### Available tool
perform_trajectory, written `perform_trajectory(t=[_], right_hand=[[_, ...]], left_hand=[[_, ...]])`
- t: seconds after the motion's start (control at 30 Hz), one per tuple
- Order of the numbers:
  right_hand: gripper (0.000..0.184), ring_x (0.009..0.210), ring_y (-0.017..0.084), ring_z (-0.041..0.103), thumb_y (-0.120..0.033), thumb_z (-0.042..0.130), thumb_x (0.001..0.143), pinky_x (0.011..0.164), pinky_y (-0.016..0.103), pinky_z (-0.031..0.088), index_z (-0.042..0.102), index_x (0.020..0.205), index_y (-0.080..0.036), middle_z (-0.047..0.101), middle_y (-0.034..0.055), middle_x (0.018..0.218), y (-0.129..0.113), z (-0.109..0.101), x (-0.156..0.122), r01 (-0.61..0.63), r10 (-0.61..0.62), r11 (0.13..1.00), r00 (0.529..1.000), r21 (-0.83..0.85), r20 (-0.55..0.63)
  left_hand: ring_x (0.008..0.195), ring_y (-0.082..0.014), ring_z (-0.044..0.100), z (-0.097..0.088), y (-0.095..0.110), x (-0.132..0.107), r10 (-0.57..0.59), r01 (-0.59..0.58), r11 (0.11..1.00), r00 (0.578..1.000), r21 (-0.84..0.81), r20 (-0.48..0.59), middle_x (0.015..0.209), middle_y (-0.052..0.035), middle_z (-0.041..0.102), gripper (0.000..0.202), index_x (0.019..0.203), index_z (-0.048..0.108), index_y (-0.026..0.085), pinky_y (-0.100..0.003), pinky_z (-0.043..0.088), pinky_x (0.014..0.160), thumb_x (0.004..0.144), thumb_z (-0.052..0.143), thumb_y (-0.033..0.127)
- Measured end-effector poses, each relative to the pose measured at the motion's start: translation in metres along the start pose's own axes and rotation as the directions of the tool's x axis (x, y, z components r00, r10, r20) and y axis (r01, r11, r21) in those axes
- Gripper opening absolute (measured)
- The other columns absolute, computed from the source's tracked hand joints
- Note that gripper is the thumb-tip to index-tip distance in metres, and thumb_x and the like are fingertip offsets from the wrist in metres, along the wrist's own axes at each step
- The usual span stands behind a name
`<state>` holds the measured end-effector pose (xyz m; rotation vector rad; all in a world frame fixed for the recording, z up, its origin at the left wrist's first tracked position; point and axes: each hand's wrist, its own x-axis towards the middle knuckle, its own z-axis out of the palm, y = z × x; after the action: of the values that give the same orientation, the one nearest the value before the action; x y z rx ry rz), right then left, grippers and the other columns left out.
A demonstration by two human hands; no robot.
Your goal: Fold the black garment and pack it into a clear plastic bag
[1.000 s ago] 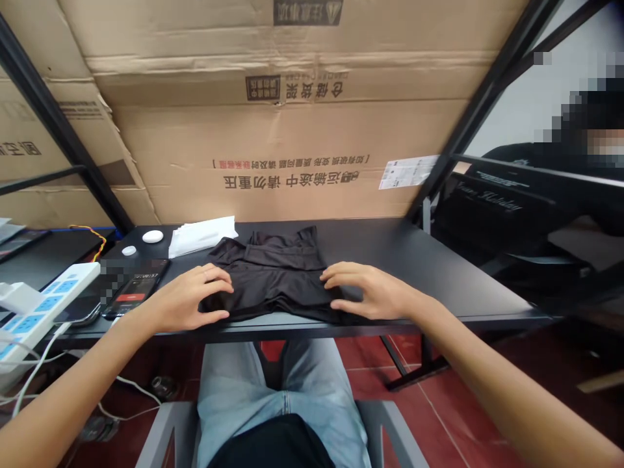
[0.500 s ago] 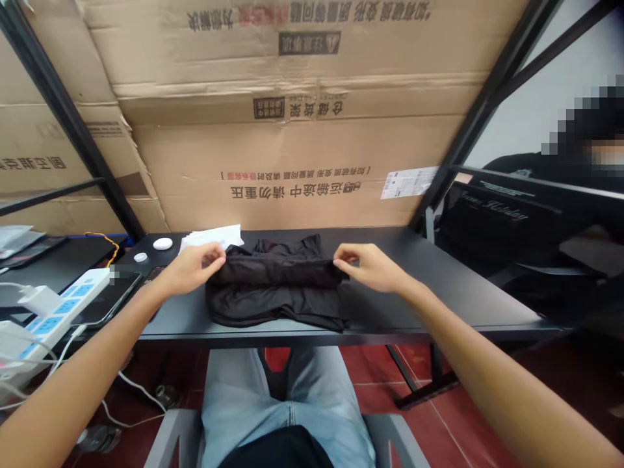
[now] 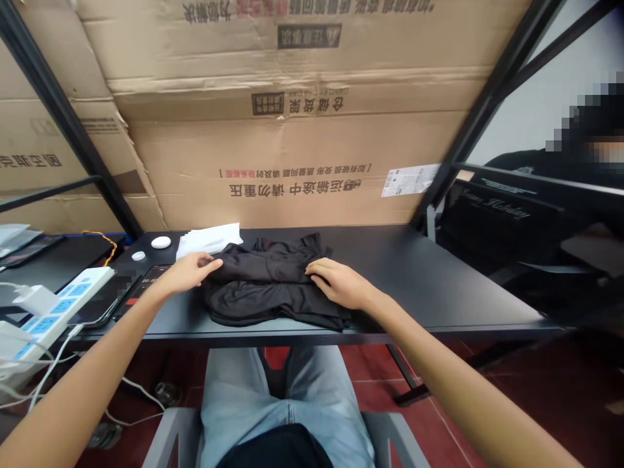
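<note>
A black cloth garment [image 3: 273,299] lies folded on the black table [image 3: 429,279], with a fold across its upper half. My left hand [image 3: 188,273] rests at the garment's left end, fingertips on the top fold, holding nothing. My right hand [image 3: 336,284] lies flat over the fold's right end, with its fingers spread on the cloth. Behind the garment's left end, a white folded stack of paper or cloth [image 3: 207,240] touches it. Two small white round objects [image 3: 160,242] sit further left.
A phone with a lit timer screen [image 3: 151,281] and another phone [image 3: 100,300] lie left of my left hand, beside a white power strip [image 3: 58,303] with cables. Large cardboard sheets stand behind the table. A seated person [image 3: 570,162] in dark clothes is at right.
The hands have let the raised fold down onto the garment and now rest on it. My right hand has moved left and down; the left has moved slightly down.
</note>
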<state>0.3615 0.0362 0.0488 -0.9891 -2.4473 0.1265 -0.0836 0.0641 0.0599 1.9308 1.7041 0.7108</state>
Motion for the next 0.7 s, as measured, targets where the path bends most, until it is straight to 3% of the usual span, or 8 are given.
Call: perform_trajectory(t=[0.1,0.2,0.33,0.47,0.57,0.7], right_hand=[[0.030,0.130,0.031,0.072,-0.028,0.053,0.108,0.118,0.052,0.058,0.077,0.126,-0.026,0.076,0.0115,0.136,-0.013,0.004,0.010,0.013,-0.011,0.999,0.999,0.042,-0.050],[0.035,0.141,0.030,0.067,-0.027,0.054,0.109,0.124,0.052,0.054,0.075,0.136,-0.027,0.072,0.0101,0.148,-0.035,0.015,0.025,0.091,-0.086,0.993,0.995,0.081,-0.055],[0.047,0.153,0.029,0.058,-0.024,0.053,0.109,0.130,0.053,0.048,0.064,0.154,-0.025,0.061,0.0105,0.164,-0.060,0.039,0.047,0.183,-0.181,0.978,0.983,0.101,-0.029],[0.048,0.155,0.031,0.055,-0.029,0.052,0.111,0.131,0.053,0.046,0.061,0.157,-0.021,0.060,0.0132,0.165,-0.067,0.061,0.060,0.196,-0.198,0.978,0.980,0.073,0.020],[0.047,0.154,0.032,0.057,-0.035,0.052,0.112,0.130,0.053,0.047,0.062,0.155,-0.018,0.062,0.0155,0.163,-0.070,0.068,0.063,0.187,-0.191,0.980,0.980,0.072,0.053],[0.043,0.150,0.031,0.060,-0.038,0.054,0.111,0.130,0.055,0.045,0.065,0.149,-0.022,0.066,0.0134,0.159,-0.077,0.061,0.060,0.228,-0.231,0.972,0.972,0.061,0.048]], left_hand=[[0.086,-0.0252,0.075,-0.001,-0.006,-0.006,-0.039,0.046,0.988,0.998,-0.148,0.054,0.108,-0.0105,0.080,0.067,0.118,0.077,0.020,-0.033,0.062,0.067,0.082,0.078,0.076],[0.084,-0.0224,0.072,0.002,-0.005,-0.007,-0.007,0.013,0.981,1.000,-0.194,0.029,0.103,-0.0075,0.077,0.060,0.106,0.077,0.020,-0.032,0.062,0.067,0.076,0.085,0.071],[0.075,-0.0201,0.066,0.005,0.001,-0.008,0.048,-0.045,0.988,0.999,-0.150,0.018,0.087,-0.0034,0.074,0.050,0.090,0.072,0.022,-0.031,0.056,0.064,0.079,0.081,0.070],[0.068,-0.0188,0.061,0.002,0.009,-0.008,0.083,-0.081,0.991,0.997,-0.107,0.010,0.076,0.0000,0.068,0.043,0.086,0.067,0.023,-0.031,0.050,0.063,0.086,0.074,0.065],[0.072,-0.0206,0.063,0.000,0.026,-0.004,0.117,-0.122,0.989,0.991,-0.078,-0.063,0.077,-0.0008,0.068,0.037,0.086,0.064,0.023,-0.033,0.052,0.068,0.089,0.070,0.059],[0.081,-0.0222,0.068,0.016,0.077,-0.001,0.222,-0.229,0.973,0.956,-0.013,-0.194,0.088,-0.0024,0.073,0.029,0.091,0.063,0.023,-0.036,0.056,0.076,0.093,0.069,0.051]])
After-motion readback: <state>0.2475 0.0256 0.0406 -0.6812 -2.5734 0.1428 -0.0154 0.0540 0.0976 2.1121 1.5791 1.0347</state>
